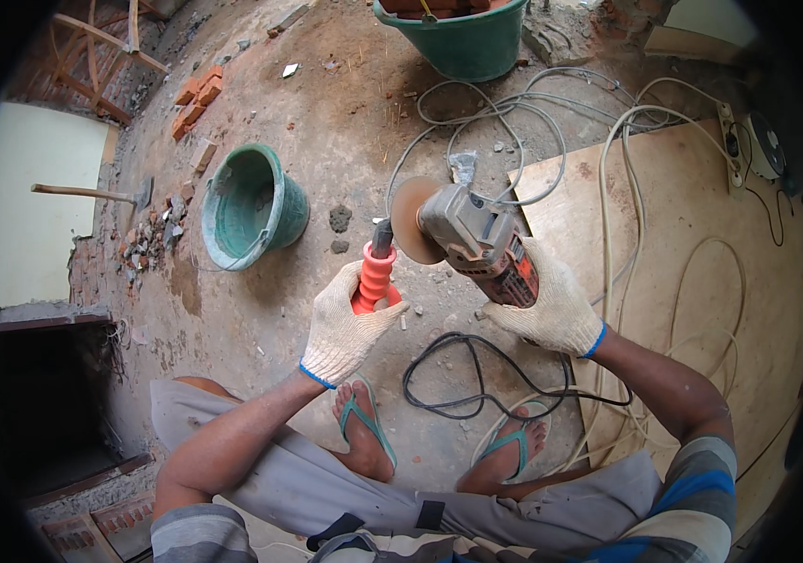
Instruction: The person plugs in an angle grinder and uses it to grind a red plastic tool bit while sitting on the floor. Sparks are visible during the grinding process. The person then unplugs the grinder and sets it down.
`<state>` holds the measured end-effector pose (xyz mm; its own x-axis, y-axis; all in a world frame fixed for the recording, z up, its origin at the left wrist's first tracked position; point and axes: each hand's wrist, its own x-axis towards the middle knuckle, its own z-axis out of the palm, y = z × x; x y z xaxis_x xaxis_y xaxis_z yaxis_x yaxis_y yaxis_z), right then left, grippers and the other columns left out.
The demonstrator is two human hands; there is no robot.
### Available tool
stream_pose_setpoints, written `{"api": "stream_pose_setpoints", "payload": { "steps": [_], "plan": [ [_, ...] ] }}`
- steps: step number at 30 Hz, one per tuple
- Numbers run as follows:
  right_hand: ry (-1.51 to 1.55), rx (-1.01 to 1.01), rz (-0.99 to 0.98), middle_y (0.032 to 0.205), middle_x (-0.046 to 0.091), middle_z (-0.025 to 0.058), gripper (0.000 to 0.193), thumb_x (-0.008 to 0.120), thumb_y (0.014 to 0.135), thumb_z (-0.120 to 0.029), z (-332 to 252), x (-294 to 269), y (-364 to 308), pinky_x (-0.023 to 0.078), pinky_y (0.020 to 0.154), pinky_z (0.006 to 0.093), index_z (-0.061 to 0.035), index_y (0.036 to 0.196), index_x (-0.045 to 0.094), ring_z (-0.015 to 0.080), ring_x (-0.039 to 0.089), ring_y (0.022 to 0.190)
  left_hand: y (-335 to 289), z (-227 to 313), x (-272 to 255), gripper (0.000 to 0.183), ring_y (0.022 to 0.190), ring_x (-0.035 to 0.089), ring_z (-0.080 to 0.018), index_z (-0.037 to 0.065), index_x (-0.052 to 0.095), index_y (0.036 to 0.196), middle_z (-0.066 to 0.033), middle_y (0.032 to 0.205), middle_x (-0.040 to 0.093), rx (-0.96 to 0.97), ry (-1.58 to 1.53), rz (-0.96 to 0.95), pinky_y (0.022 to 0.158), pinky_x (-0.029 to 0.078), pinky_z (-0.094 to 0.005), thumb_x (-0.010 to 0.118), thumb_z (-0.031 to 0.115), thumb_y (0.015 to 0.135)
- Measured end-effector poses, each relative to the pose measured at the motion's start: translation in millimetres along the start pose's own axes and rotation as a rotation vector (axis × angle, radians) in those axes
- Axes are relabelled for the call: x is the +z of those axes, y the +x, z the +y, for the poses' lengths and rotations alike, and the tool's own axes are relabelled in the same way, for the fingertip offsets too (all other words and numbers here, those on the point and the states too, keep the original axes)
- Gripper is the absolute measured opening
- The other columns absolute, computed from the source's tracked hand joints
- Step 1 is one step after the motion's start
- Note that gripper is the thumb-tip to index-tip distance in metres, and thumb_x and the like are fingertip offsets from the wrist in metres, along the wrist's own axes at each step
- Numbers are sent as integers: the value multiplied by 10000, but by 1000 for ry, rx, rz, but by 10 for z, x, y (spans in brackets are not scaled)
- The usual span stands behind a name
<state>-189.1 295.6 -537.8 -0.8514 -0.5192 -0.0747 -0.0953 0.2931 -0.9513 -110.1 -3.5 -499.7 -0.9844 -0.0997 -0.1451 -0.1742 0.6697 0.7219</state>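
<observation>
Noting the hazards first: we judge the main one to be the disc (415, 220) catching the dark metal end (382, 239) of the red-handled tool (375, 272). The two sit so near one another that we cannot tell touching from just apart. A slack grip or a steep approach angle could make the angle grinder (476, 230) kick or wrench the tool sideways. The left hand (340, 324) is close below the disc, so a slip could reach the knitted glove. We see no guard from this side. Sparks, if thrown downward, might land on the feet, which are bare but for the strap sandals (370, 413); the loose black cable (462, 336) between them could snag.

Left fingers: wrapped around the ridged grip, thumb laid along its lower right. Right hand (551, 300): thumb under the grinder body, palm at its side; remaining fingers hidden, so we cannot tell whether one presses a switch.

Appearance: the tool is held roughly upright above the concrete floor (279, 342), left of the disc; its grip is bright orange-red with stacked rings. Grinder: scuffed grey head, dark red-and-black body, brownish disc. Whether it spins, we cannot tell.
</observation>
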Motion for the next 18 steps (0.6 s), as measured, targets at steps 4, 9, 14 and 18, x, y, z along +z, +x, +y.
{"api": "stream_pose_setpoints", "payload": {
  "steps": [4,9,14,18],
  "plan": [
    [-28,26,-20,1249,727,200,828,949,810,-376,32,-14,-11,578,987,417,-17,1437,545,313,743,1130,-6,5,0,464,927,700,-162,9,658,1207,-102,1021,731,-25,13,-15,874,584,-347,915,170,856],
    [-24,-70,-1,1254,730,197,821,952,811,-383,24,12,-11,580,989,416,-29,1435,552,321,750,1130,5,-17,34,465,930,700,-163,9,656,1212,-105,1020,730,7,7,5,879,585,-349,912,166,857],
    [-36,-48,-2,1250,728,206,840,961,801,-401,25,21,-8,583,984,421,-29,1436,555,335,750,1129,8,-24,33,457,936,697,-157,9,655,1210,-103,1025,729,-6,-2,-1,886,585,-349,906,161,860],
    [-28,-23,14,1242,729,212,844,960,801,-419,69,40,-6,589,971,421,-29,1432,556,344,754,1118,-10,5,7,437,963,694,-145,9,655,1206,-81,1060,732,-74,-88,-20,906,583,-339,896,151,870]
  ]
}}
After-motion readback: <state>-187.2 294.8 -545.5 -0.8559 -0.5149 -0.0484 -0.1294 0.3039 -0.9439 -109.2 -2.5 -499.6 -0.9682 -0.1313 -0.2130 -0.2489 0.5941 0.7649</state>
